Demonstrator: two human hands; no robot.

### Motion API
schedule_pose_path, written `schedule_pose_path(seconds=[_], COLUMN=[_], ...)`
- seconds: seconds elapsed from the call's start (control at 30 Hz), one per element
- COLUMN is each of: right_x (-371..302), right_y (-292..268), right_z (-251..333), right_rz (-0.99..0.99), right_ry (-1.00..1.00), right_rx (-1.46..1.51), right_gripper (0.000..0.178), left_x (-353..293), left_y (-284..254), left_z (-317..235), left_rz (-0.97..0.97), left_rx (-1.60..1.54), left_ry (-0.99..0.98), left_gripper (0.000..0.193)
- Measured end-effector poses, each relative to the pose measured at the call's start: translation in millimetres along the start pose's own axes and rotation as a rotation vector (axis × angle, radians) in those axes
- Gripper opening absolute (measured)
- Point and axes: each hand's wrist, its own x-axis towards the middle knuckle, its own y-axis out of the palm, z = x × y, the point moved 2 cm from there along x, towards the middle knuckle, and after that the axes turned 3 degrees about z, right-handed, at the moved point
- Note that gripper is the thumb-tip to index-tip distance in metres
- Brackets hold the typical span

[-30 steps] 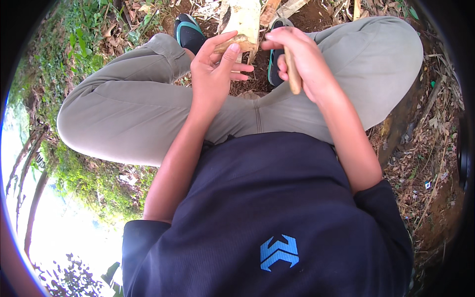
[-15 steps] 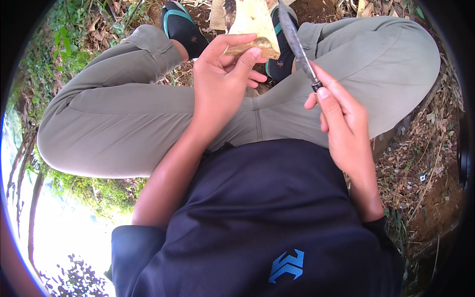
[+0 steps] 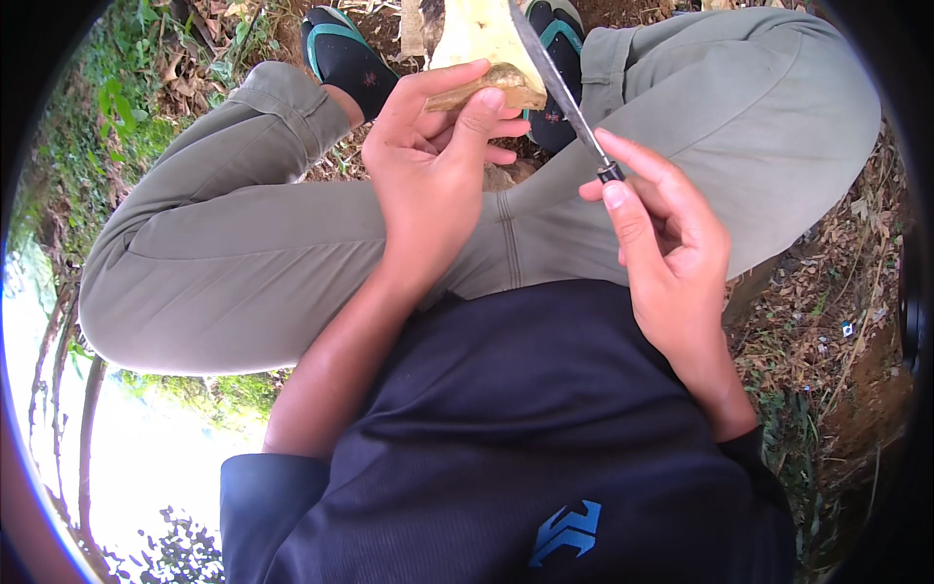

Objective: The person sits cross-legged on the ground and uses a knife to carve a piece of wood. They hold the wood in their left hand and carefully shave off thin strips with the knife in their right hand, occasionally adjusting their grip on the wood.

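Observation:
My left hand (image 3: 433, 161) grips the near end of a pale yellow piece of wood (image 3: 479, 34), thumb on top and fingers underneath. A darker, rough brown patch shows at that near end, and the far end runs out of the picture. My right hand (image 3: 671, 229) is closed round the dark handle of a knife (image 3: 562, 92). Its long grey blade slants up and to the left, along the right edge of the wood. Whether blade and wood touch, I cannot tell. Most of the handle is hidden in my fingers.
My bent legs in grey-green trousers (image 3: 243, 243) frame the work on both sides. Dark shoes with teal trim (image 3: 355, 68) stand beyond my hands. Dry leaves and soil (image 3: 812, 321) lie at right; green plants (image 3: 122, 97) grow at left.
The knife has shifted left and slightly down, bringing its blade closer to the wood's right edge. My left hand and the wood have moved slightly left.

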Motion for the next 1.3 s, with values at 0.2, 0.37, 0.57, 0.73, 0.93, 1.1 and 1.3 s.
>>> schedule_pose_path(seconds=[0.2, 0.37, 0.57, 0.73, 0.93, 1.1, 1.3], right_x=[5, 0, -2, -7, -7, -8, -12], right_y=[2, 1, -3, -1, -2, 1, 15], right_z=[4, 12, 18, 14, 18, 15, 27], right_rz=[-0.009, 0.021, 0.010, 0.017, 0.026, -0.012, -0.034], right_ry=[-0.112, -0.127, -0.030, -0.037, -0.024, -0.232, -0.311], right_rx=[-0.086, -0.098, -0.099, -0.114, -0.173, -0.346, -0.687], right_gripper=[0.029, 0.029, 0.028, 0.030, 0.030, 0.031, 0.032], left_x=[-3, -5, -4, -4, -5, -6, -7], left_y=[-6, -7, -2, 1, 1, 3, 7], left_z=[-6, -5, -4, -1, -1, 0, 0], left_rz=[-0.051, -0.064, -0.049, -0.031, -0.022, -0.012, -0.040], left_rx=[-0.026, -0.081, -0.084, -0.073, -0.076, -0.064, -0.115], left_ry=[0.026, 0.033, 0.017, 0.026, 0.025, 0.025, 0.002], left_gripper=[0.029, 0.028, 0.026, 0.026, 0.025, 0.026, 0.025])
